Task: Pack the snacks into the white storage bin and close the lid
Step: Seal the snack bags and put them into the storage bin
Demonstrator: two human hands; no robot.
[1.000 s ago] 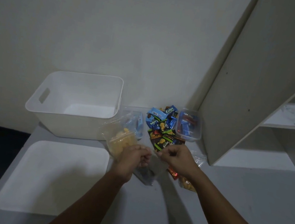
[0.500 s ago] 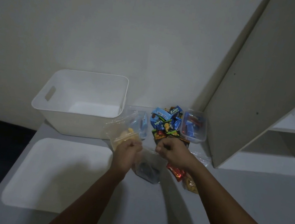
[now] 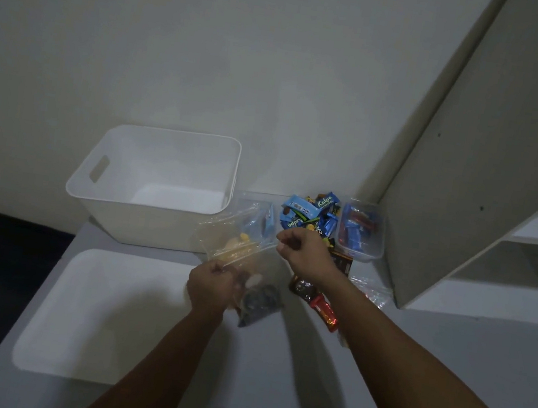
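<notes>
Our left hand (image 3: 211,285) and right hand (image 3: 302,250), close together a moment ago, now pinch opposite ends of the clear zip bag of yellow snacks (image 3: 237,244), lifted just beside the empty white plastic storage bin (image 3: 104,208), ready to drop in.

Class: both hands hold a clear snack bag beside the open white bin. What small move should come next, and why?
Probably carry the clear zip bag, pinched by the left hand and right hand, leftward over the white storage bin: the bin looks empty.
</notes>
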